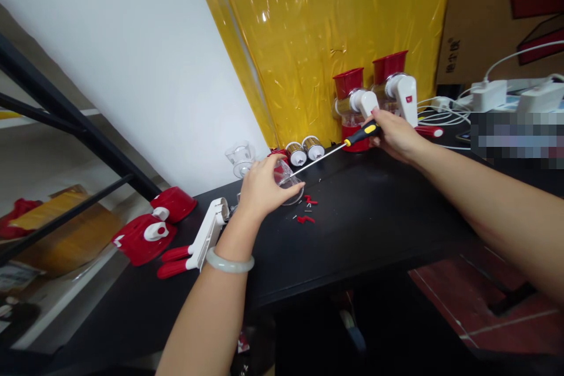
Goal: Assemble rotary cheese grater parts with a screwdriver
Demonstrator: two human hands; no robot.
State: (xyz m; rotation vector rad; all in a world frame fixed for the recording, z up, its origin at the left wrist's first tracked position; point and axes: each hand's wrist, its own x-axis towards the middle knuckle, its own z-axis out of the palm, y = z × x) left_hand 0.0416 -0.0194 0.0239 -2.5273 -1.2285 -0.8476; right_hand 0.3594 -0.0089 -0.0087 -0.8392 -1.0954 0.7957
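My right hand (392, 134) grips a screwdriver by its black and yellow handle (366, 131). The long metal shaft (321, 158) slants down to the left, and its tip reaches a clear plastic part (294, 192). Around that clear part my left hand (267, 183) is closed, thumb on the near side and fingers over the top. Just in front of it, small red levers (305, 220) and several loose screws (308, 205) lie on the black table. Behind are two drum graters (296, 154) with white ends. Fingers hide much of the clear part.
Two assembled red and white rotary graters (352, 100) stand at the back. White crank handles with red grips (203, 241) and red bases (147, 235) lie at the left. Chargers and cables (489, 96) crowd the right. A yellow-wrapped panel (335, 23) stands behind the table (374, 223).
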